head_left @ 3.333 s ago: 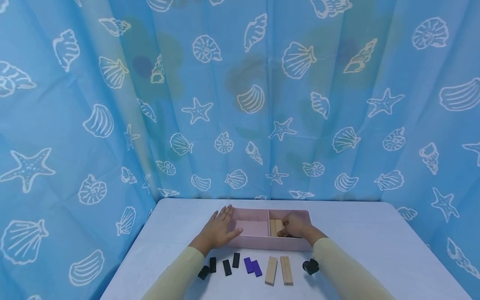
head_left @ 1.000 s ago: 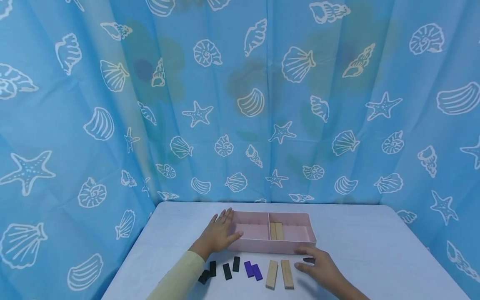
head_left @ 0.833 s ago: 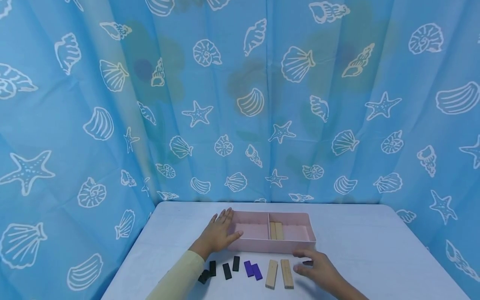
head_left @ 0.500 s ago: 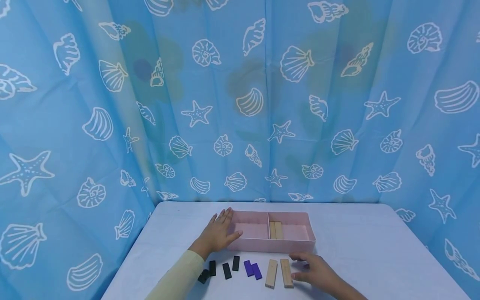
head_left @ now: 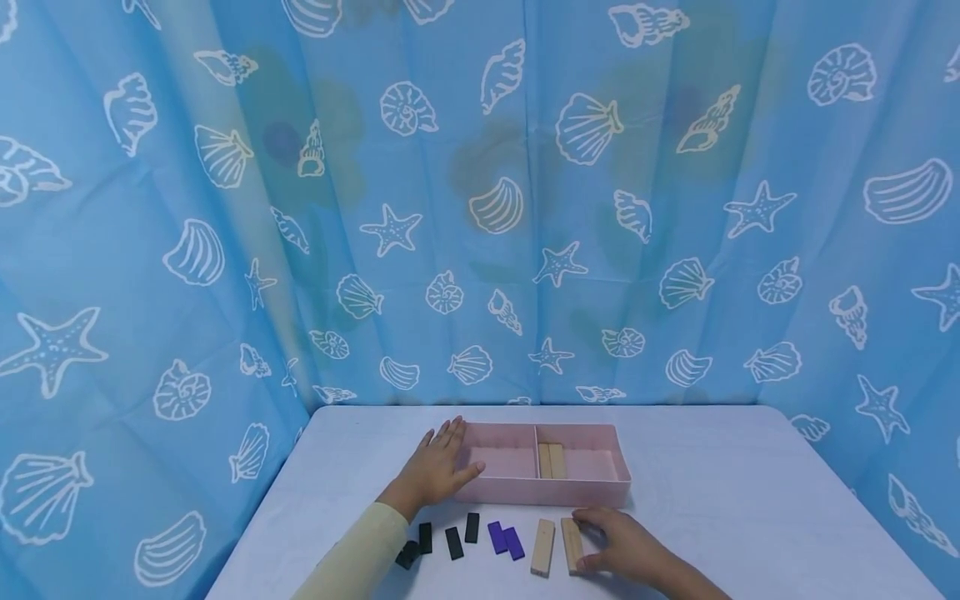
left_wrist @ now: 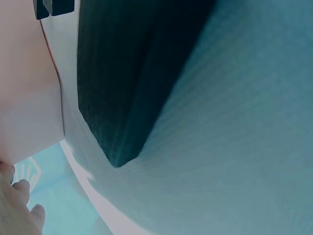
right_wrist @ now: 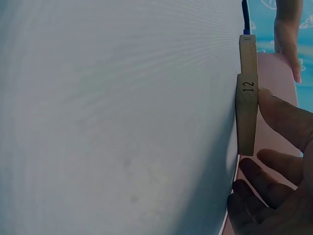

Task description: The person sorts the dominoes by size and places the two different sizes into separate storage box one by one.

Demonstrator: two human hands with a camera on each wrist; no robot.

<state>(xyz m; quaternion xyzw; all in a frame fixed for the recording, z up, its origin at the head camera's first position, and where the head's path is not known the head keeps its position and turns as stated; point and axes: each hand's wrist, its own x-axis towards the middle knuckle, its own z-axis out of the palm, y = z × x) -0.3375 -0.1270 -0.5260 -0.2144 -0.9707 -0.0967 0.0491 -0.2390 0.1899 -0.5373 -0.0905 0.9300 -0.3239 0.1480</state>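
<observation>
My right hand (head_left: 628,547) is at the right-hand wooden block (head_left: 572,546) on the table, thumb at its near end and forefinger at its far end. The right wrist view shows this block (right_wrist: 247,115) marked "12", with the thumb touching it and the other fingers curled beside its far end. A second wooden block (head_left: 542,547) lies just to the left. My left hand (head_left: 432,475) rests with straight fingers against the left wall of the pink two-compartment box (head_left: 540,492). Two wooden blocks (head_left: 551,461) lie in its right compartment, against the divider.
Left of the wooden blocks lie two purple blocks (head_left: 506,540) and several black blocks (head_left: 453,542). A black block (left_wrist: 132,73) looms large in the left wrist view. Behind the white table (head_left: 712,475) hangs a blue shell-patterned curtain (head_left: 480,208).
My right hand has come out of the box's right compartment, down to the table, and moved left onto the right-hand wooden block. My left hand has stayed at the box.
</observation>
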